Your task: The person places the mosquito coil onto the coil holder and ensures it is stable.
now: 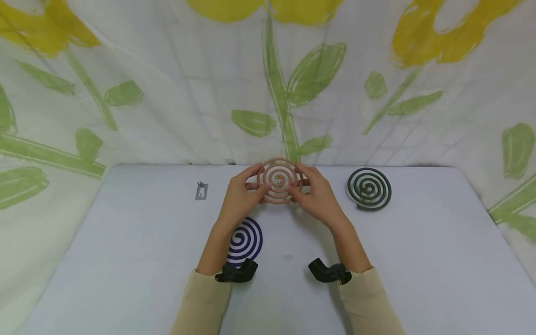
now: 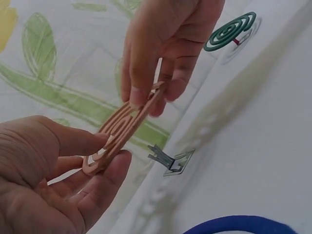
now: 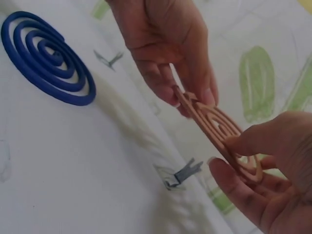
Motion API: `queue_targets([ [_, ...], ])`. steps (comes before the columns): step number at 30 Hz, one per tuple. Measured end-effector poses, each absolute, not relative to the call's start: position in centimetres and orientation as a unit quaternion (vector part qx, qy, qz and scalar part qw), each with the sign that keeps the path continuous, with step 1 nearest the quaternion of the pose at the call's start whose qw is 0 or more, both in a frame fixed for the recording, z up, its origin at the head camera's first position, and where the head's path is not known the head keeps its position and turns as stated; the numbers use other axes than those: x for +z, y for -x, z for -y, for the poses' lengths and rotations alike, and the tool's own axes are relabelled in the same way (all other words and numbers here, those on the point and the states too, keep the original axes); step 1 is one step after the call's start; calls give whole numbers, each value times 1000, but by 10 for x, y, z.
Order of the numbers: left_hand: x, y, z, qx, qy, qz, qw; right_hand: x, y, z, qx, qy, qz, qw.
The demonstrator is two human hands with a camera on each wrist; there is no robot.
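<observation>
A brown mosquito coil [image 1: 279, 177] is held up near the table's back edge, tilted in both wrist views. My left hand [image 1: 239, 196] pinches its left side between thumb and fingers. On the opposite rim, my right hand [image 1: 319, 194] grips it the same way. Below the coil, a small metal coil stand [image 2: 176, 163] with upright forked prongs sits on the table, apart from the coil. Behind my left forearm lies a blue mosquito coil [image 1: 259, 238], partly hidden in the head view.
Toward the back right, a green mosquito coil [image 1: 368, 189] rests on its own stand. Another metal stand [image 1: 201, 191] is at the back left of the white table [image 1: 125, 260]. A cloth with painted flowers [image 1: 201, 93] hangs behind the table's back edge.
</observation>
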State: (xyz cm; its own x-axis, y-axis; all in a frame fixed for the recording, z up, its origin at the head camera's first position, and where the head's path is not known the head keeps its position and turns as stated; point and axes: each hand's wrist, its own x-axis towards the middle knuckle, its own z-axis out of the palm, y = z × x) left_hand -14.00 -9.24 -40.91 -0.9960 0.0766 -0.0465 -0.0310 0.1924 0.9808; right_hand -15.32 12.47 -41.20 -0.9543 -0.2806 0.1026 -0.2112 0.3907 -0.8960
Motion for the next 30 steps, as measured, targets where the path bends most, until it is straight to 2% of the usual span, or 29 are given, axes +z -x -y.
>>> queue_targets([
  [6,-410,144,88,674,-2,-737,59,-410,156,-125,-548,118,-828,14],
  [16,-404,146,94,680,11,-731,48,-416,160,-112,-592,61,-802,60],
  [25,-408,150,93,692,11,-719,63,-420,166,-105,-619,39,-784,19],
  [30,-413,152,90,694,10,-716,71,-422,168,-106,-620,21,-784,20],
])
